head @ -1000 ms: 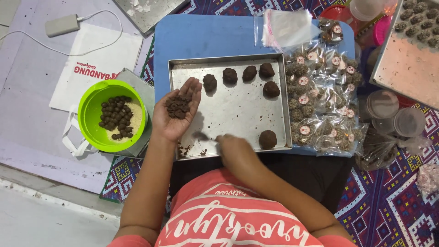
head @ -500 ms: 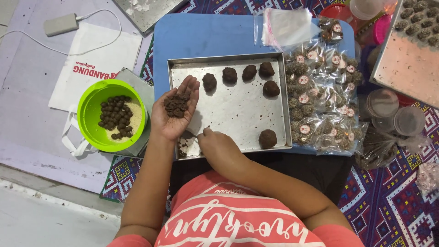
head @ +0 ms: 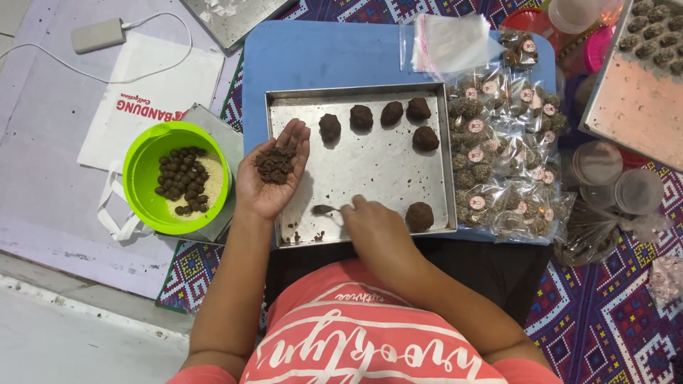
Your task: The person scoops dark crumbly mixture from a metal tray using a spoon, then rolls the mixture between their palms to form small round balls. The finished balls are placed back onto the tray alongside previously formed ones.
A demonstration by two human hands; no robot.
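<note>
Brown crumbly dough [head: 273,166] sits in the cupped, open left hand [head: 269,178], fingers spread upward over the near-left corner of the steel tray [head: 370,185], while the right hand [head: 376,226] pinches a small spoon [head: 324,210] w/ fingers closed on its handle, bowl resting on the tray. Dough looks soft, light & sticky, apt to crumble, so probably best scooped from beneath or pressed in the palm, not pinched. Rolled balls [head: 361,117] line the tray's far edge; green bowl [head: 146,153] of small dark balls lies left, bagged sweets [head: 498,156] right.
</note>
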